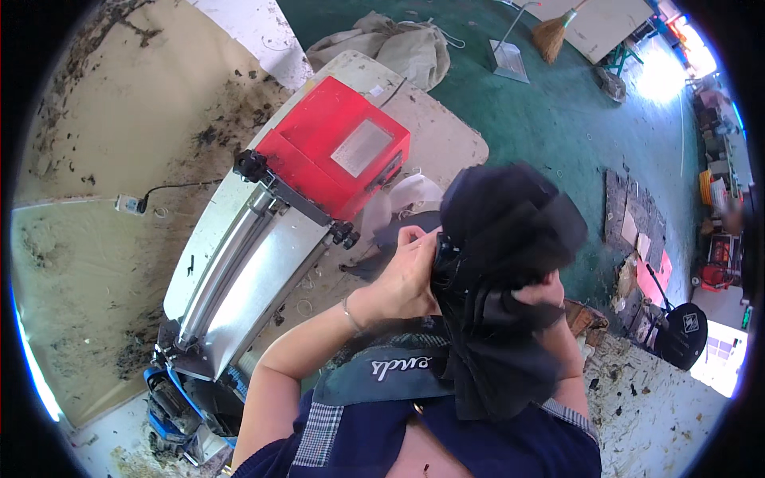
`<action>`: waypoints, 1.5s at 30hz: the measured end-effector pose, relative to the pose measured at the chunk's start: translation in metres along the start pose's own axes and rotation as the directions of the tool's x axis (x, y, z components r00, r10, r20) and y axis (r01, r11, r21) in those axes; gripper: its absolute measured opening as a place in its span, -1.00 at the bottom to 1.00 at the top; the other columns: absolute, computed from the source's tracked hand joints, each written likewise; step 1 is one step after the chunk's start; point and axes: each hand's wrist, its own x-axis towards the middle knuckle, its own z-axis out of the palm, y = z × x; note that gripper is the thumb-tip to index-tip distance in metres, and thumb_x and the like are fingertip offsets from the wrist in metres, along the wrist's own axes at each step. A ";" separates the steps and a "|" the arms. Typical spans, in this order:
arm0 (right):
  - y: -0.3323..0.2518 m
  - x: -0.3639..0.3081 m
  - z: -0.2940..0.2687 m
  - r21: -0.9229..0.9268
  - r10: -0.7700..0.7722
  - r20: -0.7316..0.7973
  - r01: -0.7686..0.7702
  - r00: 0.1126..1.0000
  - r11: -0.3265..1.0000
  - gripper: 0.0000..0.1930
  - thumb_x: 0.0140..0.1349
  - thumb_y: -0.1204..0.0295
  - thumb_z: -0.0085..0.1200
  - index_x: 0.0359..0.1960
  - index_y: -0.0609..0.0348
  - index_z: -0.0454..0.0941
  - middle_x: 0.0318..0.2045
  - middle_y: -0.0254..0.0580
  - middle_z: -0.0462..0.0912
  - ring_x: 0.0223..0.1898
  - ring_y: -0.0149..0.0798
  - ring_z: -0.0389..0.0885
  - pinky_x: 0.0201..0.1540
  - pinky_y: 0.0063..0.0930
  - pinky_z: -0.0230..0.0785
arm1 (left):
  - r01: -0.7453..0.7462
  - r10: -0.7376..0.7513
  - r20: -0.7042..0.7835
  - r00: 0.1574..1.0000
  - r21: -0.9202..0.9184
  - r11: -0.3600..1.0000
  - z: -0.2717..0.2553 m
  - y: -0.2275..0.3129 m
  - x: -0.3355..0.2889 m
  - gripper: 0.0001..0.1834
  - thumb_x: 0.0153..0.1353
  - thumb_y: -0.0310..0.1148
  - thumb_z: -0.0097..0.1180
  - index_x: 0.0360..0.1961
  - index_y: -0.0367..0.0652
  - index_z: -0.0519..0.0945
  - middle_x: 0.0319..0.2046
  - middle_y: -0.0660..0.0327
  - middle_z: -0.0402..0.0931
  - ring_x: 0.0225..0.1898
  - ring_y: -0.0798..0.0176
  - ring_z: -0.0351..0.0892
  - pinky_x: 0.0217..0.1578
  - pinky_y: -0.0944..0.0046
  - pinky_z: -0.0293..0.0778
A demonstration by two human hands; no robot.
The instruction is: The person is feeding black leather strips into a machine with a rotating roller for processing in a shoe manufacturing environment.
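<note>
A gathered bundle of black cloth [510,231] is held up in front of my chest, its upper part bunched and blurred, its lower part hanging in folds over my apron. My left hand [410,275] pinches the bundle's left edge, fingers curled, beside a small glossy black piece [446,251] whose kind I cannot make out. On the other side my right hand [543,293] grips the folds from behind; the cloth covers most of its fingers. More dark cloth [386,247] lies on the table behind my left hand.
Left of my hands, a red machine [319,151] with long metal rollers [231,259] stands on a pale table [450,131]. Its cable runs to a socket [130,204]. Beyond are a burlap sack [390,48], a dustpan [510,62] and a broom [551,38]. Flattened cardboard [629,203] lies at right.
</note>
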 end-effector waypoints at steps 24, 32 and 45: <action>0.021 0.035 0.052 0.505 -0.203 0.026 0.163 0.979 0.848 -0.53 0.37 0.30 -0.11 0.28 0.14 0.24 0.23 0.09 0.33 0.18 0.11 0.40 0.28 -0.01 0.19 | 0.403 -0.382 0.135 0.914 -0.402 0.823 0.049 -0.016 -0.031 0.03 -0.29 -0.42 0.45 0.27 -0.23 0.17 0.00 0.06 0.46 -0.02 0.01 0.46 0.01 0.19 0.27; 0.027 0.063 0.020 0.518 -0.202 -0.489 0.469 0.849 0.716 -0.55 0.27 0.33 0.04 0.19 0.06 0.32 0.29 0.13 0.24 0.27 0.10 0.29 0.20 -0.12 0.31 | 0.578 -0.499 0.313 0.808 -0.262 0.773 0.039 -0.004 -0.014 -0.09 -0.15 -0.41 0.41 0.27 -0.25 0.22 0.03 -0.04 0.47 0.09 0.10 0.46 0.07 0.14 0.38; 0.031 0.019 -0.023 0.135 0.085 -0.271 -0.050 0.959 0.990 -0.39 0.32 0.09 -0.02 0.20 0.37 0.31 0.12 0.01 0.47 0.12 -0.18 0.45 0.19 -0.34 0.29 | 0.283 -0.602 -0.139 0.786 -0.785 0.551 0.022 -0.045 0.078 -0.41 0.03 -0.47 0.32 0.10 -0.32 0.40 -0.01 0.16 0.52 0.00 0.30 0.49 0.04 0.26 0.41</action>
